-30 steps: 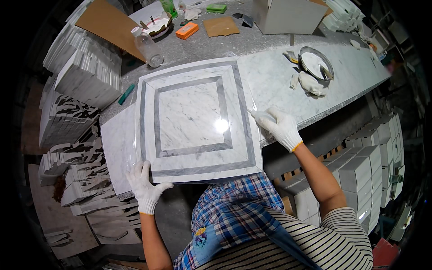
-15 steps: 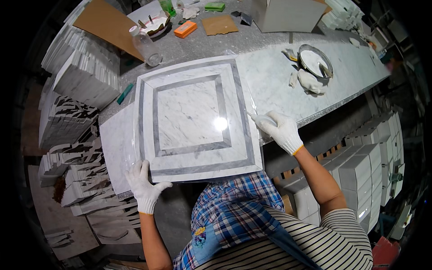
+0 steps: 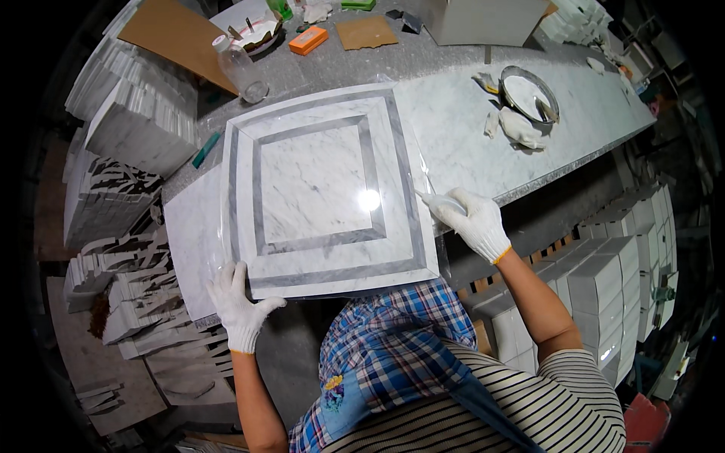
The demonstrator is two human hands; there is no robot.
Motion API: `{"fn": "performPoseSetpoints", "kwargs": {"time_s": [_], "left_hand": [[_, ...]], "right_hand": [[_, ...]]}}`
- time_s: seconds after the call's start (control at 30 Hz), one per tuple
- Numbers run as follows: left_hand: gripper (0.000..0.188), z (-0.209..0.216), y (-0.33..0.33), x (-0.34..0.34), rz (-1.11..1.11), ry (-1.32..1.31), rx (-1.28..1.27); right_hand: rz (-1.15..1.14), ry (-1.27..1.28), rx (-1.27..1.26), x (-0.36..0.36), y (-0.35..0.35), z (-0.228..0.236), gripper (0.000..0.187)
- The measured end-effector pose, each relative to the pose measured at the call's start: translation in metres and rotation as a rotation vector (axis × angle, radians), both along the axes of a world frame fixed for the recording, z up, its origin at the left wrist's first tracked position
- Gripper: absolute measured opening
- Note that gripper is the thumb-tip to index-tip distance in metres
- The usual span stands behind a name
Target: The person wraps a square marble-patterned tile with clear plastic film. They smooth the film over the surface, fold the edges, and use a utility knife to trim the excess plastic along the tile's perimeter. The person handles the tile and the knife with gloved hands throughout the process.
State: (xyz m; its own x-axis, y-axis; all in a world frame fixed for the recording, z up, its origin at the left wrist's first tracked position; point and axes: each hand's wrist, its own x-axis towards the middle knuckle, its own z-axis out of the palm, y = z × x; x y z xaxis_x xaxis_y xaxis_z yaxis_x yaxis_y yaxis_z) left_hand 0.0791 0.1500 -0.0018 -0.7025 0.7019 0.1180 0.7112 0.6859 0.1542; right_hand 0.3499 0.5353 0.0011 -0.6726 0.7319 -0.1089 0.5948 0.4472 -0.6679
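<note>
A square marble panel (image 3: 313, 181) with grey inlaid bands lies on the bench in front of me, with clear plastic film showing beyond its edges. My right hand (image 3: 480, 226), in a white knit glove, is closed round a small pale squeeze bottle (image 3: 445, 204). The bottle's thin nozzle points left at the panel's right border. At the panel's near left corner is my gloved left hand (image 3: 243, 306), fingers against the edge and thumb stretched out to the right. No object shows in its grasp.
A bowl of white paste (image 3: 526, 97) with a tool stands at right beside a crumpled white cloth (image 3: 521, 130). Farther off are a clear bottle (image 3: 243, 72), an orange box (image 3: 308, 40) and a large white carton (image 3: 483, 21). Stacked tiles (image 3: 143, 124) rise at left.
The whole view has shifted slightly, raising the bench things in the picture. The bottle's nozzle sits a little nearer to me along the panel's right border. Both hands keep nearly the same pose.
</note>
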Motion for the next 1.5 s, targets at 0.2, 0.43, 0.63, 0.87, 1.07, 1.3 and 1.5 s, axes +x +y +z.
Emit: {"fn": "performPoseSetpoints", "kwargs": {"time_s": [0.2,0.43,0.63,0.87,1.07,1.3,1.5], "left_hand": [[0.113,-0.001,-0.001,0.000,0.008,-0.004,-0.001],[0.115,-0.004,-0.003,-0.003,0.025,-0.027,-0.020],[0.113,-0.002,-0.001,-0.002,0.033,-0.038,-0.020],[0.113,-0.002,-0.002,-0.002,0.037,-0.042,-0.022],[0.113,-0.006,-0.003,-0.005,0.003,-0.007,-0.016],[0.113,-0.007,-0.005,-0.007,-0.005,-0.005,-0.012],[0.114,-0.005,-0.002,-0.005,-0.003,0.003,-0.022]], "right_hand": [[0.030,-0.043,0.028,0.004,-0.005,0.005,0.048],[0.025,-0.008,0.008,0.011,-0.012,0.006,0.047],[0.025,-0.004,-0.001,0.016,-0.017,0.004,0.041],[0.030,0.026,0.026,0.024,-0.024,0.002,0.039],[0.019,0.018,-0.024,0.027,-0.029,0.004,0.037],[0.047,0.035,-0.024,0.033,-0.033,0.006,0.037],[0.043,0.007,-0.017,0.033,-0.032,0.002,0.038]]}}
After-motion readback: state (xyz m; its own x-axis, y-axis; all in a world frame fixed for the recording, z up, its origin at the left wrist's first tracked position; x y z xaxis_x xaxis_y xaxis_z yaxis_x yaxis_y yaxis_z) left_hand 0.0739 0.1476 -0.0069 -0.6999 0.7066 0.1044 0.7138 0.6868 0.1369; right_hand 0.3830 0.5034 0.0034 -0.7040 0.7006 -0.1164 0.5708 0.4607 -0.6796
